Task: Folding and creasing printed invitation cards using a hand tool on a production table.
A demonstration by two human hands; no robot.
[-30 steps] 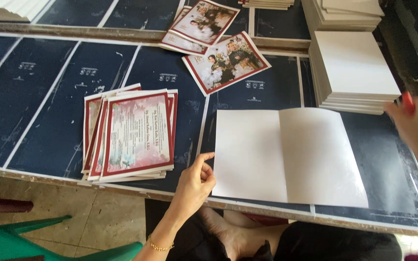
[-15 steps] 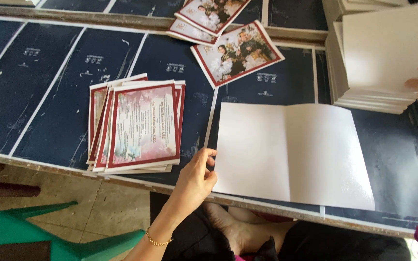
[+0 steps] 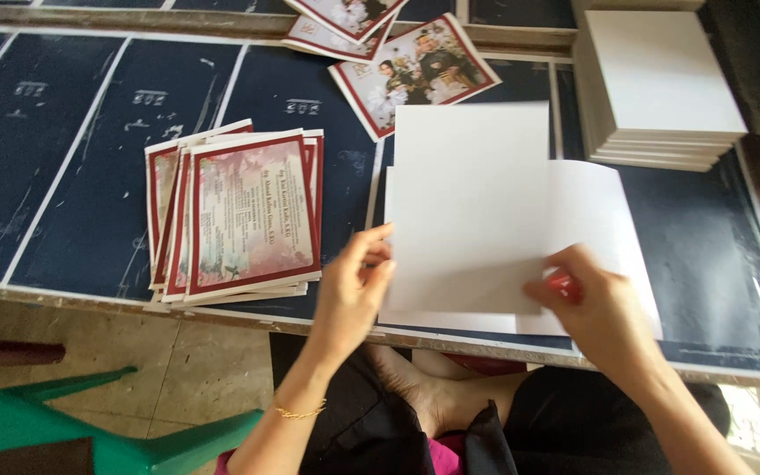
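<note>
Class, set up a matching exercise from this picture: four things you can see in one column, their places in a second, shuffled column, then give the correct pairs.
Things
1. white card
2. stack of red-bordered cards
3. pile of white boards
4. green plastic chair

Places
A. on the floor, bottom left
B. far right corner of the table
C. between the left hand and the right hand
D. on the table, left of the hands

Pairs: 1-C, 2-D, 3-B, 4-A
</note>
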